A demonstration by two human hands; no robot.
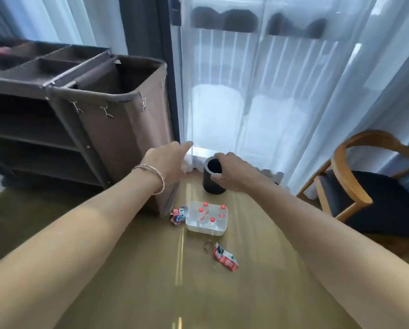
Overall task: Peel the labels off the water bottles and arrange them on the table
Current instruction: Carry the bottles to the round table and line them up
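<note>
On the wooden table (151, 281), nearest the person and just this side of the clear tray (207, 230), lies a crumpled red and white peeled label (225, 257). A small clear scrap (208, 246) lies beside it, between the label and the tray. Neither touches the tray.

The tray sits near the middle of the table and holds the water bottles (222, 211). Four red caps show, all upright, and red bands show on the bottles' sides; whether each is a whole label I cannot tell. Just left of the tray, close against its wall, is a small heap of crumpled labels (178, 216) in red and blue.

Beyond the tray, well apart from it, stands a black cylinder (210, 184), upright with its open mouth up. The right hand (232, 174) grips it at the top: fingers curl over the far rim and the thumb presses the near side.

Beyond the tray and to its left, the left hand (172, 160) hangs in the air beside the cylinder without touching it. Its fingers are loosely extended and hold nothing. Thin bracelets (154, 179) ring that wrist.

Farther left of the tray stands a brown fabric cart (118, 119) with shelves. To the right of the tray is a wooden chair (355, 184) with a dark seat, and behind everything hang sheer white curtains (282, 96).
</note>
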